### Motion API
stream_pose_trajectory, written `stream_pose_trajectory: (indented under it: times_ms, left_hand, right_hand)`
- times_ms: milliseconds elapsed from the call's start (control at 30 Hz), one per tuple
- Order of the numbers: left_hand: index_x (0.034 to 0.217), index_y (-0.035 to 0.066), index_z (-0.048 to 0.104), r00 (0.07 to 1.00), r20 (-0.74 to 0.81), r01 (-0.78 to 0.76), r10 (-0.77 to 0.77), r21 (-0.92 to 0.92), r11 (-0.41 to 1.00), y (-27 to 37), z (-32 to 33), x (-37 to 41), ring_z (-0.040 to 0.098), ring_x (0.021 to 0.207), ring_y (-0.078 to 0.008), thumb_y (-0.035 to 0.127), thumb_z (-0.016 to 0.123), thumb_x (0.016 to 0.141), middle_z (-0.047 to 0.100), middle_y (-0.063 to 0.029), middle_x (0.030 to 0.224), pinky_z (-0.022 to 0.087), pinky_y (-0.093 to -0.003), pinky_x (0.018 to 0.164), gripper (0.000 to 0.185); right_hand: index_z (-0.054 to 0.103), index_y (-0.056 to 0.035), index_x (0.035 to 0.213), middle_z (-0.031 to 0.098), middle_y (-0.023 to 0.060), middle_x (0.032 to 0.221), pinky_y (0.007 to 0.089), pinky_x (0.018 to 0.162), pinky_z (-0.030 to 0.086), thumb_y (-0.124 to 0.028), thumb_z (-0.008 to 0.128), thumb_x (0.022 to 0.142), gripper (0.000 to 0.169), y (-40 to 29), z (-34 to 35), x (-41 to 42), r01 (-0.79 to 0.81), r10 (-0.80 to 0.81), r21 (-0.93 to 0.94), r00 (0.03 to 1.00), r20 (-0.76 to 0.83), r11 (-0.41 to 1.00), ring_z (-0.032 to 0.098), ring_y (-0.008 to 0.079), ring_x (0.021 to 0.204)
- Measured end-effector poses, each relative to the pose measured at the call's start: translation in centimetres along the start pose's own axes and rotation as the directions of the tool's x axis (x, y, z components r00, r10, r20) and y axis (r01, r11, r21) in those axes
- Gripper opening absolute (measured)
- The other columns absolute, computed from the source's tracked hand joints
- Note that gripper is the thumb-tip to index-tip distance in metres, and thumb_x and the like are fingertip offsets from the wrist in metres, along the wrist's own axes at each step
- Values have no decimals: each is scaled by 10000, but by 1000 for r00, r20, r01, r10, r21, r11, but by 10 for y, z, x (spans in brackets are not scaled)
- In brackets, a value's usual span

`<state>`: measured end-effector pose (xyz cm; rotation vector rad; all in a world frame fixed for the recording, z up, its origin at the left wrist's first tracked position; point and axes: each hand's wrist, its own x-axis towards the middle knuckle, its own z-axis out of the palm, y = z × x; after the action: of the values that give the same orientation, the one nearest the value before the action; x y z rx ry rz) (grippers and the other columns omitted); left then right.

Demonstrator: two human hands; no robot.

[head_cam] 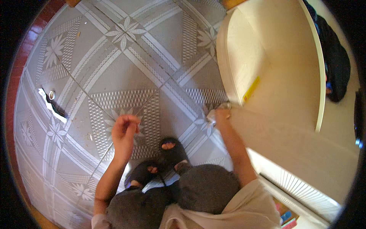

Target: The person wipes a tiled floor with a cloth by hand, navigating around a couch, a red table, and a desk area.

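Note:
My left hand (124, 134) hangs above the patterned tile floor (128, 74), its fingers curled in toward the thumb. I see nothing between them. Farther right, my right hand (222, 114) grips a crumpled whitish cloth (211, 116) at the lower front corner of a pale wooden cabinet (291, 57). Motion blurs this hand, and most of the cloth is hidden. A yellow strip (251, 88) lies against the cabinet's curved side piece, a little above my right hand.
A torn white wrapper (53, 107) and a small round roll (51, 95) lie on the floor at left, among scattered crumbs. Dark clothing (334, 57) sits beyond the cabinet's upright panel. My feet in black slippers (171, 150) are below me. A white ribbed panel (294, 180) runs along the lower right.

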<state>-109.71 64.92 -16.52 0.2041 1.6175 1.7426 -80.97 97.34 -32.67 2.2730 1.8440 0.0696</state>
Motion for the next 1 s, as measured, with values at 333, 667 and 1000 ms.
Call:
stream_pose_trajectory:
  times_ms: [333, 667, 1000]
  left_hand:
    - [914, 18, 562, 952, 32, 293, -306, 211, 933, -2, 12, -40, 485, 713, -62, -48, 477, 865, 562, 0, 831, 397, -207, 651, 119]
    - [918, 9, 559, 945, 89, 270, -316, 336, 902, 8, 33, -45, 515, 787, -99, -50, 472, 844, 555, -30, 854, 432, -244, 726, 129]
    - [899, 11, 600, 964, 35, 233, -263, 360, 903, 15, 13, -63, 572, 800, -166, 94, 642, 793, 606, -75, 846, 472, -299, 729, 141]
  right_hand:
    - [427, -62, 1315, 409, 194, 1256, 455, 917, 422, -192, 541, 845, 501, -246, -2, 11, -60, 79, 296, 996, -51, 953, 455, 359, 1150]
    - [522, -72, 1268, 465, 217, 1211, 445, 1000, 339, 84, 503, 714, 576, -146, -95, -13, 678, -377, 668, 731, -569, 307, 454, 369, 1131]
    - [536, -50, 1234, 455, 217, 1215, 463, 1007, 321, 77, 495, 727, 525, -222, -21, -64, 639, -678, 738, 642, -358, 216, 422, 387, 1156]
